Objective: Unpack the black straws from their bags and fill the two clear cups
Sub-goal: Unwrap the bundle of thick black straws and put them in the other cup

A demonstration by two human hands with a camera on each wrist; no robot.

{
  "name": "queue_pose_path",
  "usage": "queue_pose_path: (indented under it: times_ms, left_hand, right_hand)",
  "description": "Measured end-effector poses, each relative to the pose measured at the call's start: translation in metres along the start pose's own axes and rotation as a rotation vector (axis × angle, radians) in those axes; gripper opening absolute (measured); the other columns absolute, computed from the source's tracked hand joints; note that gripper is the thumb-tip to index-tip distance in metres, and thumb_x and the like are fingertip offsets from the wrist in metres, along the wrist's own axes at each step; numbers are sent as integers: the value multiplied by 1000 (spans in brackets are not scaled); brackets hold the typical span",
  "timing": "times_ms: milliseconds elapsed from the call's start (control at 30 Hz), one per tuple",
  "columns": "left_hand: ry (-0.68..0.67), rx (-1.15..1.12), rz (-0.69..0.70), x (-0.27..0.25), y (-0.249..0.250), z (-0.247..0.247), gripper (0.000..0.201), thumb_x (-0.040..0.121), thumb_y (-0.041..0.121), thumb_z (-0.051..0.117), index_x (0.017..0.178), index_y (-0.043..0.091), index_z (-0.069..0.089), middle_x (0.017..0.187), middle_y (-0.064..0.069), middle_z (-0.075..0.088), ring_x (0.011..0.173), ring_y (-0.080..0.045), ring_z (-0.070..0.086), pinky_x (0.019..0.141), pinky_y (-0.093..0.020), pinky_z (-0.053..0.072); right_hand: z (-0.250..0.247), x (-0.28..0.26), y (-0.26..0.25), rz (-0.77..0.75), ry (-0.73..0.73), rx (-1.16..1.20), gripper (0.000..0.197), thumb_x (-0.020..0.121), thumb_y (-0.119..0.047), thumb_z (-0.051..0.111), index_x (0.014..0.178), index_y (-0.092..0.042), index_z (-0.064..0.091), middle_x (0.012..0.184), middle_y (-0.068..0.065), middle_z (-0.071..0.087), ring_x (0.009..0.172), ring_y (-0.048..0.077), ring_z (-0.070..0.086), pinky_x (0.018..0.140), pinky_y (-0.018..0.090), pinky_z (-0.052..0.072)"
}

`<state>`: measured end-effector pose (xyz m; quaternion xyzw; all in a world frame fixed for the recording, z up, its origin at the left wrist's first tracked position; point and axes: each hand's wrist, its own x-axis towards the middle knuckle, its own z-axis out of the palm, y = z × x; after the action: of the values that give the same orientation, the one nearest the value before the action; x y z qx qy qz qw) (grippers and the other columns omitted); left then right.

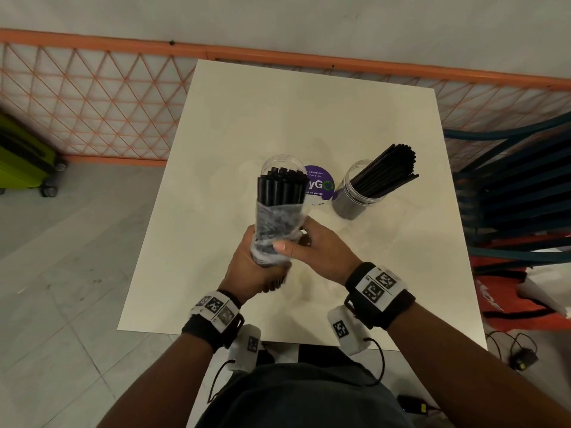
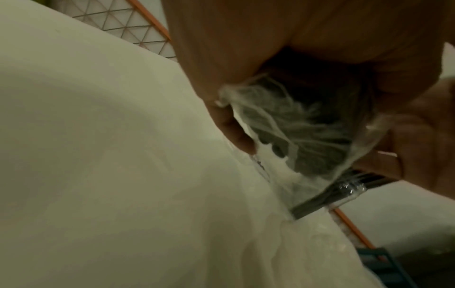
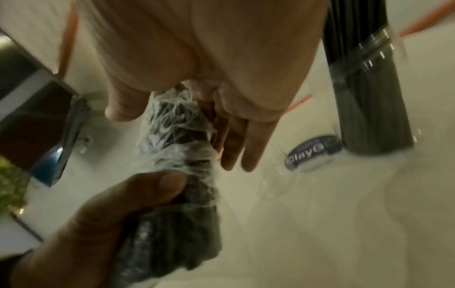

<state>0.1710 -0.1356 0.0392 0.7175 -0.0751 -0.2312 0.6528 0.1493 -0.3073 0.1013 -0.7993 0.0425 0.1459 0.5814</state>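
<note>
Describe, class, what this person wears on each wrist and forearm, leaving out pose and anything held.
Both forearms are bare, with no sleeves. The left hand and right hand each have a black wrist strap carrying white plates printed with black square codes. Under each wrist hangs a white block, also coded, with a thin black cable looping from it.

The head view is evenly lit and sharp, its edges bowed; both wrist views are dim, grainy and motion-blurred.
</note>
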Motion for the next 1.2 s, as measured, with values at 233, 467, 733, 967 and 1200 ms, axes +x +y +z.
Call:
queue_pose_path:
  times_ms: [233, 467, 733, 967, 1200]
  left_hand:
    - [-138, -321, -101, 1, 14, -17, 45, 72, -2, 72, 114, -1, 58, 78, 1, 76, 63, -10, 71, 56, -19, 55]
    - [-435, -153, -136, 1, 47, -23, 42, 78, 0, 70, 119, 2, 61, 107, -3, 75, 107, -17, 69, 88, -26, 54]
    - [-522, 51, -148, 12, 127, -45, 38, 68, 32, 83, 104, 22, 75, 109, -10, 77, 107, -22, 71, 92, -30, 55]
    - [-403, -124, -301, 32, 168, -64, 43, 86, 54, 58, 105, 19, 74, 111, -5, 76, 112, -22, 67, 107, -40, 43]
    - [-368, 15, -102, 79, 213, -62, 84, 88, 76, 31, 108, 4, 70, 93, -19, 71, 71, -31, 66, 61, -30, 50]
  right_hand:
    - [-34, -18, -4, -648, 407, -961, 62, 82, -18, 56, 143, -20, 40, 137, 7, 50, 115, 27, 55, 91, 46, 51]
    - [-26, 8, -23, -1000, -58, -1533, 55, 102, -14, 10, 151, -21, 35, 157, 8, 35, 146, 37, 28, 118, 56, 21]
    - [-27, 44, -58, -1242, 82, -1244, 34, 92, -22, 56, 123, -16, 66, 111, 4, 70, 104, 30, 65, 102, 50, 43]
    - [-32, 66, -75, -1056, 321, -998, 40, 79, -40, 68, 106, -11, 67, 98, 9, 72, 91, 29, 68, 87, 43, 51]
    - [-51, 89, -96, -540, 417, -566, 62, 70, -45, 78, 120, -14, 59, 94, -21, 58, 80, 2, 56, 74, 0, 36]
